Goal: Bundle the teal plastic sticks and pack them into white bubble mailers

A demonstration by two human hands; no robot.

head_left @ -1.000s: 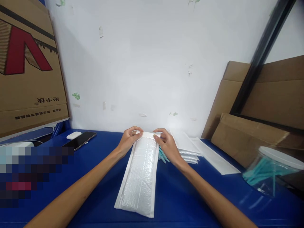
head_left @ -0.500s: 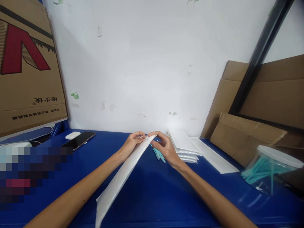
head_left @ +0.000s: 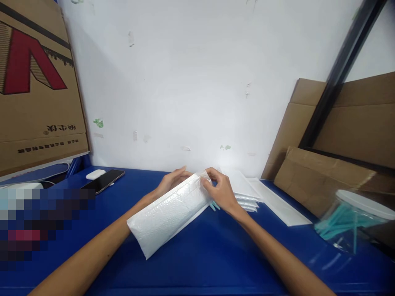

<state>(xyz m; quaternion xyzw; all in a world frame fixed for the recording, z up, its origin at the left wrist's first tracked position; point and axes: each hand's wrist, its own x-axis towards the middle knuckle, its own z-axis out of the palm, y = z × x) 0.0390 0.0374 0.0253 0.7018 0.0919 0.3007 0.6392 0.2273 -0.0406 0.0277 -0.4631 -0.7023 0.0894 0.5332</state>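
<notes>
A white bubble mailer point(head_left: 169, 209) is held up at a slant over the blue table, its broad face now showing. My right hand point(head_left: 219, 189) pinches its upper right end between thumb and fingers. Behind the mailer's upper edge is my left hand point(head_left: 173, 181), partly hidden by it; whether its fingers grip the mailer does not show clearly. Light-blue sticks point(head_left: 215, 205) lie on the table below my right hand, mostly covered by the mailer. A stack of white mailers point(head_left: 245, 193) sits just right of my right hand.
A single flat mailer point(head_left: 282, 203) lies right of the stack. Farther right stands a clear tub point(head_left: 348, 222) of teal sticks with a white lid. A phone point(head_left: 103, 181) and a white case point(head_left: 95, 174) lie at the left. Cardboard point(head_left: 324, 176) leans at the right.
The mailer has turned from nearly edge-on to show its broad face, and its lower end has risen. My right hand has shifted slightly right; my left hand's fingers have moved behind the mailer.
</notes>
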